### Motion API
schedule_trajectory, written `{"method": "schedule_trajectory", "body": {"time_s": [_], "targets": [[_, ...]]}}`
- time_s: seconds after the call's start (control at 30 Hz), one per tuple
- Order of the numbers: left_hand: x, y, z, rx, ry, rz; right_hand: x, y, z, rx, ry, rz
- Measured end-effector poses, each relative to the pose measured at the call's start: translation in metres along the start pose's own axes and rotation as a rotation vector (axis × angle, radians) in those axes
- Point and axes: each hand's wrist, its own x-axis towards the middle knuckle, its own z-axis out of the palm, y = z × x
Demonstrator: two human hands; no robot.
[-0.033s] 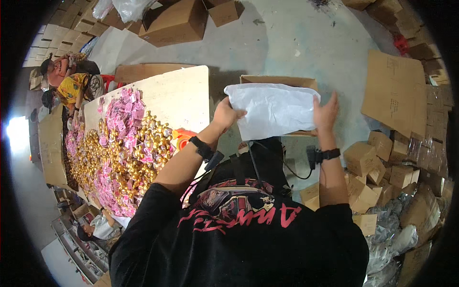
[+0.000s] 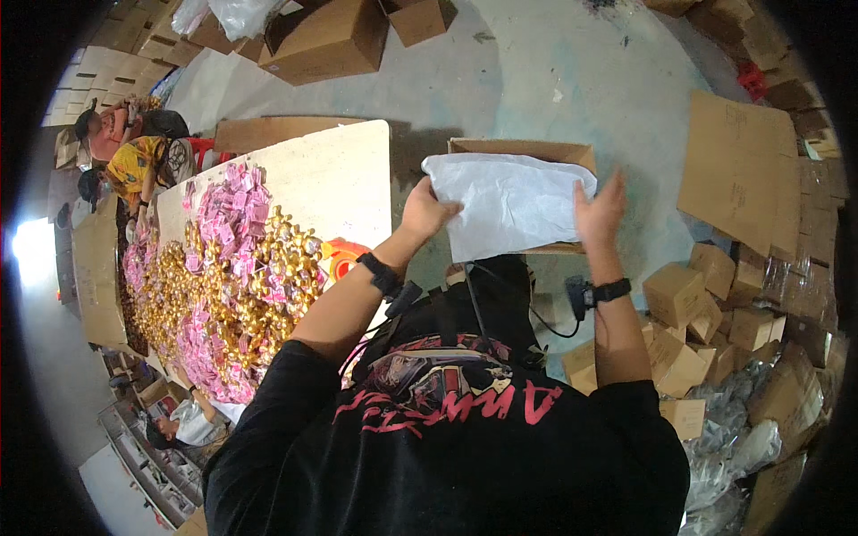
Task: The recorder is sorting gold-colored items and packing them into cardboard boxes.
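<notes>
A thin, crinkled white sheet (image 2: 509, 205) lies stretched across the top of a cardboard box (image 2: 523, 146), covering most of its opening. The box's far rim and a strip of its near edge show around the sheet. At the left edge, my left hand (image 2: 427, 211) pinches the sheet, its thumb on top and the other fingers partly hidden. My right hand (image 2: 602, 211) is at the right edge with fingers stretched up and apart from the thumb, which touches the sheet. Whatever is inside the box is hidden.
Left of me a pale table (image 2: 344, 170) bears a heap of small gold figures (image 2: 281, 259) and pink packets (image 2: 234, 210). An orange ring-shaped object (image 2: 341, 259) sits at its edge. Several people work beyond the table. Cardboard boxes (image 2: 675, 290) and clear plastic (image 2: 724, 447) pile up at right.
My right hand has shifted slightly left, its thumb further in over the sheet's right edge. The sheet's right side has drawn in a little. My left hand stays nearly in place.
</notes>
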Motion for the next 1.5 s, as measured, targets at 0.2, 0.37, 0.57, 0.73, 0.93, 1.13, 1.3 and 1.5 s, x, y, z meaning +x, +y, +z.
{"method": "schedule_trajectory", "body": {"time_s": [0.2,0.37,0.57,0.73,0.93,1.13,1.3,1.5], "targets": [[0.015,0.017,0.056,0.480,0.126,0.231,-0.016,-0.030,0.075,-0.378,-0.755,0.195],[0.057,-0.009,0.082,0.498,0.117,0.064,0.021,-0.009,0.144,-0.501,-0.995,0.321],[0.086,-0.026,0.124,1.016,0.056,-0.190,0.034,0.021,0.189,-0.629,-1.076,0.257],[0.094,-0.034,0.163,1.462,0.061,0.265,0.022,0.070,0.222,-0.655,-0.916,0.088],[0.101,-0.075,0.158,1.301,-0.497,-0.125,0.035,0.077,0.238,-0.371,-0.681,-0.126],[0.095,-0.094,0.160,1.397,-0.422,0.040,0.072,0.108,0.242,-0.499,-0.612,-0.266],[0.093,-0.056,0.167,1.214,-0.392,0.355,0.092,0.127,0.249,-0.391,-0.776,-0.286],[0.103,-0.081,0.170,1.069,-0.723,0.102,0.108,0.095,0.234,-0.346,-0.689,-0.100]]}}
